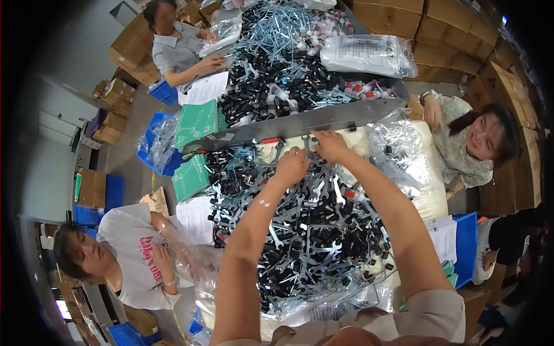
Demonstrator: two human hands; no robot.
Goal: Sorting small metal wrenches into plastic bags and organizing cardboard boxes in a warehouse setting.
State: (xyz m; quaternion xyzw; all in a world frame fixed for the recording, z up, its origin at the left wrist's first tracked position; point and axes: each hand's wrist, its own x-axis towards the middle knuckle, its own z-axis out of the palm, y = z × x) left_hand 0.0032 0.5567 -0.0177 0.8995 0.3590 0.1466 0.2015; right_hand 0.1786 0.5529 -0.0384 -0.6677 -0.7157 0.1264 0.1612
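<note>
Both my arms reach to the far side of a heap of loose wrenches, black plastic pieces and metal rods. My left hand [293, 166] lies palm down at the heap's far edge, fingers forward and somewhat bent. To its right, my right hand [331, 146] rests on a pale surface [358, 141] by the grey metal divider, fingers stretched out. A silver open-end wrench [306, 145] lies between the hands, close to the fingertips of both. Another wrench [279, 150] and a red-handled tool [269, 140] lie just beyond my left hand. The undersides of my fingers are hidden.
The grey divider [288, 122] borders a second heap with long bolts [277, 29] and small bottles. Green booklets [191, 177] and paper sheets [195, 219] line the left edge. Clear bags [395, 153] lie right. Co-workers stand left, right and far left.
</note>
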